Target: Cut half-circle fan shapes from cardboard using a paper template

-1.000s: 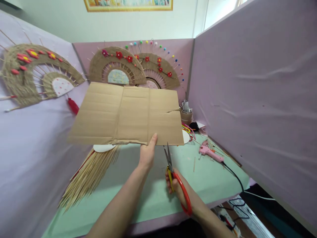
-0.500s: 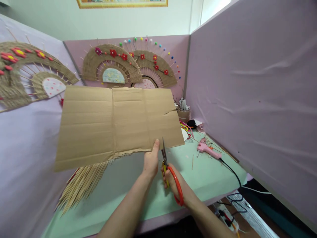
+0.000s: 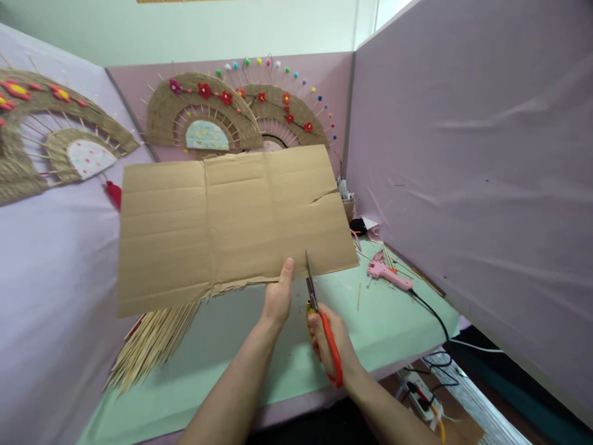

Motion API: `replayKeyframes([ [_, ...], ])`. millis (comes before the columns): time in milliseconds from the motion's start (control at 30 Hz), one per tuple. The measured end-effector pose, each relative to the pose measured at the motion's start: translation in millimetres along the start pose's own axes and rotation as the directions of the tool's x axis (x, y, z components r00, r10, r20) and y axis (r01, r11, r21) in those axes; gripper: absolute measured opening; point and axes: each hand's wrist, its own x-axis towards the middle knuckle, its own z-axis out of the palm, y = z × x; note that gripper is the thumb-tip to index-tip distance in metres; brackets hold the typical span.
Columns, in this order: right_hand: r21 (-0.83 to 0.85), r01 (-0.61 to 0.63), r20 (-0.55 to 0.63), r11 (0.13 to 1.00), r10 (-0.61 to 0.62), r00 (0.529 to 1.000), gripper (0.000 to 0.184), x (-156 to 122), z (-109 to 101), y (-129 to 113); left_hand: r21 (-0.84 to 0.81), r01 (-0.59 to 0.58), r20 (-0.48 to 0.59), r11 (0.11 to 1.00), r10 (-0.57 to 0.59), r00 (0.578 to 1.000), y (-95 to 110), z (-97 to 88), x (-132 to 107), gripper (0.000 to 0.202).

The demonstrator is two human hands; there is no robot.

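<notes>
Cutting cardboard sheet over green table.
Left hand pinching near edge; right hand gripping red scissors, blades at edge just right of left thumb.

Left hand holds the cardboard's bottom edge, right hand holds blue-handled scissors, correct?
Not blue: the head view shows the scissors have red handles. The left hand does hold the cardboard by its bottom edge, the right hand the scissors.

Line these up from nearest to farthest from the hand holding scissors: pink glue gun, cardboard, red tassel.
From the right hand:
1. cardboard, just above, at the tips of the scissors.
2. pink glue gun, to the right on the table.
3. red tassel, far off to the left.
</notes>
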Motion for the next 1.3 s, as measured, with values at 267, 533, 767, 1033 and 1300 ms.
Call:
replayKeyframes([
  [267,0.052,-0.012,-0.024,0.999,0.013,1.000,0.059,-1,7,-2,-0.207,-0.158,-0.024,0.966,0.156,0.987,-2,13.8,2,0.047],
  [533,0.202,-0.096,-0.016,0.975,0.102,0.995,0.065,-1,10,-5,0.069,-0.216,0.074,0.974,0.211,0.975,-3,11.1,-10,0.043],
  [767,0.188,-0.089,-0.023,0.978,0.095,0.995,0.063,2,8,-11,0.242,0.010,0.068,0.970,-0.028,0.997,-7,1.4,-20,0.041],
  [1033,0.112,-0.112,-0.089,0.987,0.122,0.988,0.061,7,7,-3,0.049,-0.047,0.015,0.998,0.047,0.999,-14,12.9,-19,0.036],
  [1300,0.186,-0.191,-0.054,0.964,0.204,0.977,0.065,11,4,-8,0.042,0.068,0.017,0.997,-0.068,0.998,-27,5.2,-10,0.040],
])
